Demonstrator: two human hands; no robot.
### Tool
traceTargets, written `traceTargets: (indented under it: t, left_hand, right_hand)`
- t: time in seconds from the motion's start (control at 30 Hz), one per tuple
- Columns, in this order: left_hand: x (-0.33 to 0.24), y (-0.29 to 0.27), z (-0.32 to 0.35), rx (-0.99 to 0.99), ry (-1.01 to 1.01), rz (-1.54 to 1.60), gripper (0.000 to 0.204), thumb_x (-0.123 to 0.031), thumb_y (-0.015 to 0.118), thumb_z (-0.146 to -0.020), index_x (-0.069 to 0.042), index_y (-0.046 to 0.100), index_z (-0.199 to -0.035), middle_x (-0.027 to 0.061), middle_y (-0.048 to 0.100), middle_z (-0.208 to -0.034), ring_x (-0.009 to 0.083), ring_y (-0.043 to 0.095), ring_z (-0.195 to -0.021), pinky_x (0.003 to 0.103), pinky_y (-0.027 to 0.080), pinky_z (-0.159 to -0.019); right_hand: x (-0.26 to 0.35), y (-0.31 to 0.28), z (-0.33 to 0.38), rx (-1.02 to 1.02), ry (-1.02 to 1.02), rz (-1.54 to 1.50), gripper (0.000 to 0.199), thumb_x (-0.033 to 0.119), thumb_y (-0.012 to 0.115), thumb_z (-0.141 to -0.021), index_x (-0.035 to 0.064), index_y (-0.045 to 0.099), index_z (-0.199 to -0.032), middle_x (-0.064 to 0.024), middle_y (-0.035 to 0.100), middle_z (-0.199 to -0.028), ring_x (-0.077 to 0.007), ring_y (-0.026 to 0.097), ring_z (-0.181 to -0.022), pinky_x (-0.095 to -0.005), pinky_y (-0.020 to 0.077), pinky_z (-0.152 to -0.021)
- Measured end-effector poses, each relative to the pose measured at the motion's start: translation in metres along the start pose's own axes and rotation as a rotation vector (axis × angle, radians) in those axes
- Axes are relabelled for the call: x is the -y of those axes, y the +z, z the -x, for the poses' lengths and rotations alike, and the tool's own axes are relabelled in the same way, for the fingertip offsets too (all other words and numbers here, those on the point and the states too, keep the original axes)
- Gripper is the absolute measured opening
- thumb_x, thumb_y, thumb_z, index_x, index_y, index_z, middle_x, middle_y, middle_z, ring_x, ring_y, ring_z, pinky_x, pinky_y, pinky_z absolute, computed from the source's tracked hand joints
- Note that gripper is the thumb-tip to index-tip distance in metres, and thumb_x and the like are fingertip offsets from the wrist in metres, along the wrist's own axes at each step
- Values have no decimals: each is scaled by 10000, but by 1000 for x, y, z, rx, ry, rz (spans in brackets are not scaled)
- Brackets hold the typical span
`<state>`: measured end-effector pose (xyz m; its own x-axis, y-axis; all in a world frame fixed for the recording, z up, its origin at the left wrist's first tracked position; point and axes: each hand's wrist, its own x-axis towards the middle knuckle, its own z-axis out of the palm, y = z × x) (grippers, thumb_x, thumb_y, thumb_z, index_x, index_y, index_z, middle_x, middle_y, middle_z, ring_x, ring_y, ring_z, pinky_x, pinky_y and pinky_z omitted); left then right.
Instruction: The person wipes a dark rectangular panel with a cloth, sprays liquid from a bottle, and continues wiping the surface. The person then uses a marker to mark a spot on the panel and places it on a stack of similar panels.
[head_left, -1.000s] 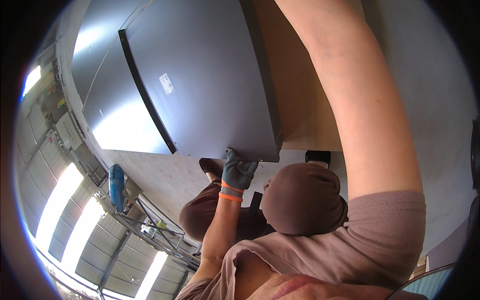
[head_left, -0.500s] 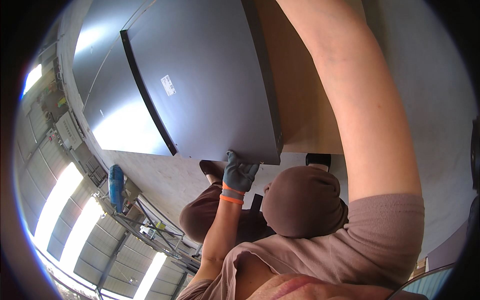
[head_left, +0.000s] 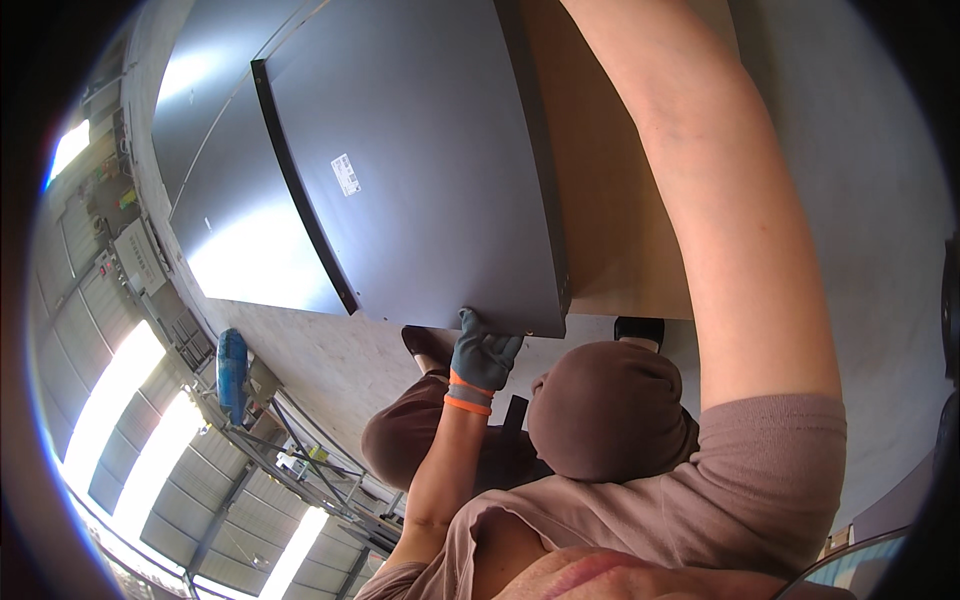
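My left hand (head_left: 485, 355), in a grey glove with an orange-edged cuff, grips the near edge of a large dark grey panel (head_left: 420, 200). Its thumb lies on the panel's face and the other fingers go under the edge, partly hidden. The panel has a white label (head_left: 345, 174) and black strips along both sides. My right arm (head_left: 740, 220) reaches far over the brown board (head_left: 620, 200) beside the panel; the right hand itself is outside the picture.
Another shiny grey panel (head_left: 240, 220) adjoins on the left. My bent knees (head_left: 612, 410) and dark shoes (head_left: 638, 328) are close to the near edge, on the pale floor (head_left: 300, 345). A blue rounded object (head_left: 231, 375) and a metal frame (head_left: 310, 465) stand off to the left.
The dark grey panel appears shifted slightly rightward and nearer in the picture, my left hand moving along with it. Its grip looks the same.
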<state>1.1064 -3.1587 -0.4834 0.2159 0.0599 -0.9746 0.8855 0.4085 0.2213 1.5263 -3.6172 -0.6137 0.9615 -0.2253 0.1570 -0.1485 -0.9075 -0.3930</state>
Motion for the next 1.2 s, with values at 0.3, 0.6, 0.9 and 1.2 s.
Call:
traceTargets:
  t: [0.3, 0.6, 0.9, 1.2]
  left_hand:
    - [-3, 6, 2, 4, -44, 4, 648, -509, 630, -1040, -107, 459, -1519, 118, 496, -1539, 328, 485, -1437, 534, 458, -1195]
    - [-3, -11, -19, -165, 135, -129, 470, -388, 511, -1115, -108, 507, -1493, 90, 547, -1481, 311, 503, -1400, 521, 446, -1176]
    - [-5, -14, -12, -100, 191, -109, 487, -365, 657, -1064, -76, 559, -1443, 88, 602, -1410, 313, 575, -1331, 499, 513, -1118]
    - [-12, -13, -16, -130, 194, -148, 488, -351, 662, -1063, -68, 549, -1444, 92, 573, -1447, 306, 555, -1356, 494, 490, -1142]
  right_hand:
    - [-3, -1, -2, -34, -1, -28, 170, 304, 676, -898, 173, 778, -860, -139, 743, -988, -355, 700, -968, -517, 558, -822]
    - [-4, -2, 23, -179, -26, -142, 173, 311, 685, -893, 177, 779, -836, -142, 744, -967, -357, 700, -953, -518, 556, -811]
    - [18, -15, 79, -166, -75, -144, 363, 473, 655, -938, 143, 791, -869, -152, 768, -1028, -389, 713, -1026, -552, 556, -927]
    - [10, 24, 60, 29, -432, 730, 241, 243, 549, -999, 188, 766, -1088, -84, 766, -1048, -323, 759, -870, -566, 616, -638]
